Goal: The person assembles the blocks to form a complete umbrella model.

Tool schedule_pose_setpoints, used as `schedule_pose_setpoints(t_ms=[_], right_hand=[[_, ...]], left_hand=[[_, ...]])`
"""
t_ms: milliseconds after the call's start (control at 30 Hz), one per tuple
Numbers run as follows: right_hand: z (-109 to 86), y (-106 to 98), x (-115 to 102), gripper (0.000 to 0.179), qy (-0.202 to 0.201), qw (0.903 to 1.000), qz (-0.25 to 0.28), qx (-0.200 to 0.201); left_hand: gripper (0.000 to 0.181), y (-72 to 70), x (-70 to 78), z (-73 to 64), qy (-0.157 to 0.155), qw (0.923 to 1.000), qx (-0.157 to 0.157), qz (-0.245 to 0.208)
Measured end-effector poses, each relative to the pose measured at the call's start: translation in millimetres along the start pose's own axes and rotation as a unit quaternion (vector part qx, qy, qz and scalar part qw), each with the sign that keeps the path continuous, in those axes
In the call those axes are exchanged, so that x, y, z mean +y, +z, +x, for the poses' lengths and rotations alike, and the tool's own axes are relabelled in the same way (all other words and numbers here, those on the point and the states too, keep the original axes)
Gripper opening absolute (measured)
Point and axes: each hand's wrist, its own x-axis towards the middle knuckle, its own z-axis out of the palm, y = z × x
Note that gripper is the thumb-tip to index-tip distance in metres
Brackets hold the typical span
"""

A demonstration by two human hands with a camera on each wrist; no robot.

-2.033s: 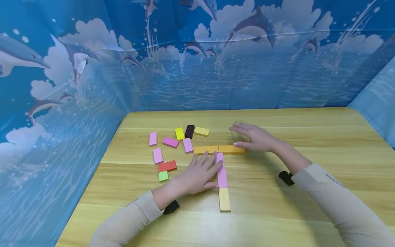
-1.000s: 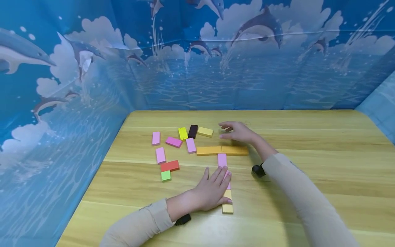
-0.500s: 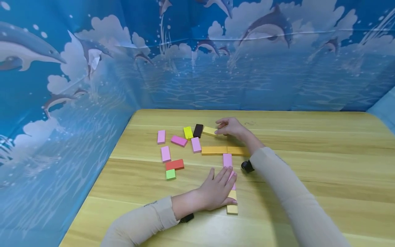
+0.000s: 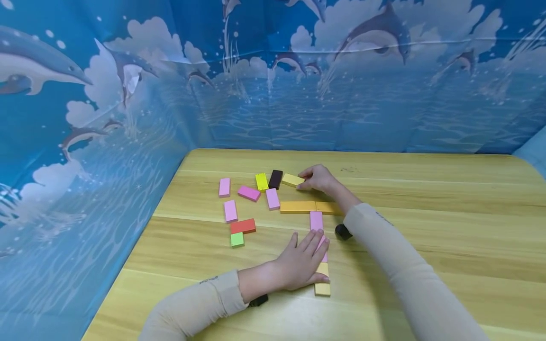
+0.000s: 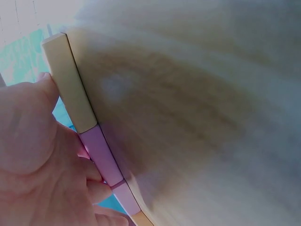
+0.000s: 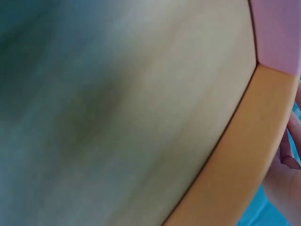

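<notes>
1. While the left hand [image 4: 298,266] spreads extended fingers over the pink blocks [image 4: 316,220] and its thumb over the cream block [image 4: 322,289], right of and below centre, the right hand [image 4: 318,179] pinches the right end of the pale yellow block [image 4: 291,179], near frame centre.
2. Judgement: the pinch should stay level and draw clear of the dark block [image 4: 275,179] just beside; light left-hand pressure should avoid skewing the column.
3. Not verifiable: the orange blocks' [image 4: 297,207] far right end, behind the right wrist; right fingertips, cut off at the right wrist view's right edge.

Pale yellow block [image 4: 292,180], pink blocks [image 4: 316,220], red block [image 4: 243,226], dolphin-print blue backdrop [image 4: 298,113]
</notes>
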Motion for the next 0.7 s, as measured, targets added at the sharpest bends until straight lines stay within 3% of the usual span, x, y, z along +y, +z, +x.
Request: schedule_pose_setpoints(t_ms=[400, 700], right_hand=[[-7.8, -16, 7, 0.045, 0.020, 0.9997, -0.014, 0.008], [-19.2, -40, 24, 0.047, 0.037, 0.9990, -0.023, -0.002]], left_hand=[[0.078, -1.0, 1.4, 0.9, -0.001, 1.0000, -0.005, 0.006], [0.077, -3.8, 1.6, -0.8, -0.006, 0.9999, -0.005, 0.011]])
